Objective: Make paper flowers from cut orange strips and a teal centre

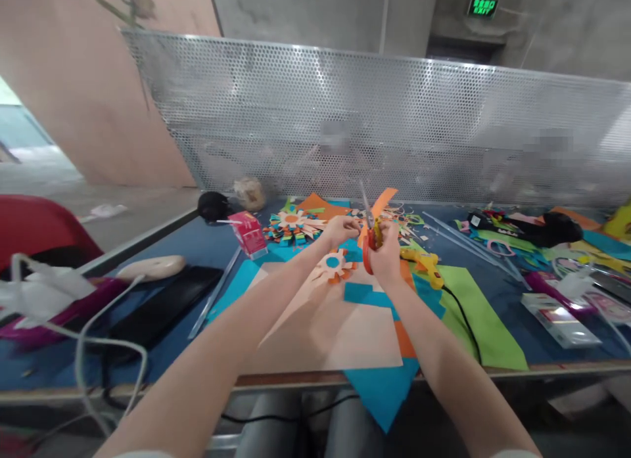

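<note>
My right hand [386, 253] is closed round the orange handles of a pair of scissors [369, 229], whose blades point up and away. My left hand [340, 229] pinches a curved strip of orange paper [380, 205] that rises between the blades. Both hands hover over a peach paper sheet [329, 326] carrying a small orange-and-blue paper flower [334, 265]. A larger multicoloured paper flower [292, 224] lies beyond my left hand.
A yellow glue gun [424, 263] with a black cord lies right of my hands on green paper [480, 320]. A red carton [249, 234], black tablet [160, 307], clear rods and packaged items [559, 319] crowd the blue table. A perforated metal screen [374, 123] stands behind.
</note>
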`<state>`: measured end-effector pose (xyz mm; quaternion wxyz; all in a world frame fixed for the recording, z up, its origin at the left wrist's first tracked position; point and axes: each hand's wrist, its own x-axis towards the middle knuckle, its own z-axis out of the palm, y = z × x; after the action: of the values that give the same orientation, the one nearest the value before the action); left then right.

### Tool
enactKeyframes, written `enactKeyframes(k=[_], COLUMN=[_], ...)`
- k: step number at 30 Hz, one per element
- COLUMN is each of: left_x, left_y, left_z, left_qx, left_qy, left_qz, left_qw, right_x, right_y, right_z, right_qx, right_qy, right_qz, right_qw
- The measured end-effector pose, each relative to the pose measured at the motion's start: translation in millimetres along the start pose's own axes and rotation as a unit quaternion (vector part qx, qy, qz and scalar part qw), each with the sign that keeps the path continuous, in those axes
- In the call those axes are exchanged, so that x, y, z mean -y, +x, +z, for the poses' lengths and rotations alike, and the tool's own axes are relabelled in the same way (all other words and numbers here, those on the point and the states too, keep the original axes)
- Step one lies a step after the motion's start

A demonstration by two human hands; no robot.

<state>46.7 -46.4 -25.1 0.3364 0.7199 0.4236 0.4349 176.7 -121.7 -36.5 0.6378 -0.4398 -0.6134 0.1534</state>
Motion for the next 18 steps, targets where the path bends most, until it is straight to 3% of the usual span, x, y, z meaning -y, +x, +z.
enactKeyframes(k=[4,8,13,18], left_x=[-4.8,-12.2,-12.0,-11.6], left_y=[-37.8,-69.2,-94.2,-108.1], left_z=[-33.0,-54.4,-57.7,-50.6], left_qx=[-0.039,-0.053,-0.047,-0.053], left_qy=[-0.049,-0.157,-0.300,-0.328], left_qz=[-0.042,-0.074,-0.079,-0.058], left_qw=[0.997,0.983,0.950,0.941], right_x=[-1.8,-1.5,-3.9,-5.6], right_y=[0.4,-3.3,-12.5,-19.7], right_z=[1.8,3.8,11.4,17.4], right_qx=[-0.009,0.029,0.096,0.128], right_qy=[0.018,0.015,0.001,-0.023], right_qz=[0.000,-0.010,-0.009,-0.012], right_qw=[1.000,0.999,0.995,0.991])
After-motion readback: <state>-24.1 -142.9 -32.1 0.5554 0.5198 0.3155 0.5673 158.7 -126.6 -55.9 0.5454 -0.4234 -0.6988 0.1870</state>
